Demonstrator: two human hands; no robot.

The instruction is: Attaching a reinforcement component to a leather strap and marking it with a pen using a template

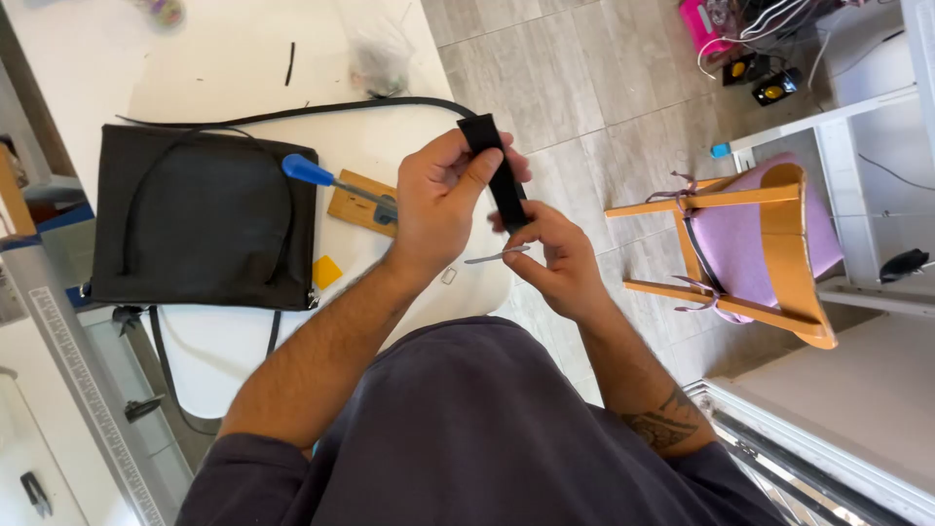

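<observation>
Person's dark purple shirt (pixel 467 438) filled the bottom of the view, both forearms reaching up from it. Right hand (pixel 553 255) sat nearest, fingers closed on the lower end of a black strap (pixel 504 175); a thin grey metal sliver (pixel 497 256) stuck out leftward from under that grip, exactly how it was held couldn't be told. Left hand (pixel 443 195) was just above and left of it, thumb and fingers pinched together on the strap's upper part, near its folded top end. The two hands were touching or nearly so, both clamped on the same strap, held up over the right edge of the white table (pixel 224 58).

From the folded end the strap ran on left as a long black band across the table, passing above a black bag (pixel 200 219) that lay flat. Between bag and left hand: a small wooden block (pixel 355 200) with a blue-handled tool (pixel 321 175) lying on it, partly hidden by the hand. A small yellow piece (pixel 327 271) lay just by the bag's lower right corner. A metal ruler (pixel 83 380) ran along the left edge.

Further off, on the grey tiled floor (pixel 575 88), a wooden chair with lilac cushion (pixel 760 244) stood right of the hands, well apart. A clear plastic bag (pixel 380 49) lay at the table's far end.
</observation>
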